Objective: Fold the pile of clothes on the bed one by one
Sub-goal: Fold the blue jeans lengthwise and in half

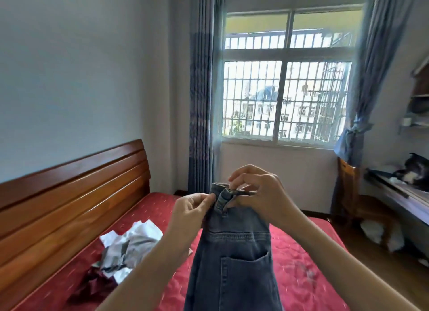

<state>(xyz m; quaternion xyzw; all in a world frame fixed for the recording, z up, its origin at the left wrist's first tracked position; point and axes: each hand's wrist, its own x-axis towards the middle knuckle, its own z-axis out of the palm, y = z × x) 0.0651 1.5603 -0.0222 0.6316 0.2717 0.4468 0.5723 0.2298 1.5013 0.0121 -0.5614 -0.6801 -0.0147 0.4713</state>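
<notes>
Jeans (234, 252) are held up over the bed (308, 264) by the waistband, pinched by the left hand (192, 208) and right hand (257, 194); no fold is made yet. A pile (123, 248) lies unfolded near the headboard (69, 194). A window (285, 97) is faced.

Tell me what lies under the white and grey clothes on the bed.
Under the white and grey clothes, a dark red garment sticks out at the near side, on the red bedcover. How far it reaches beneath the pile is covered.
</notes>
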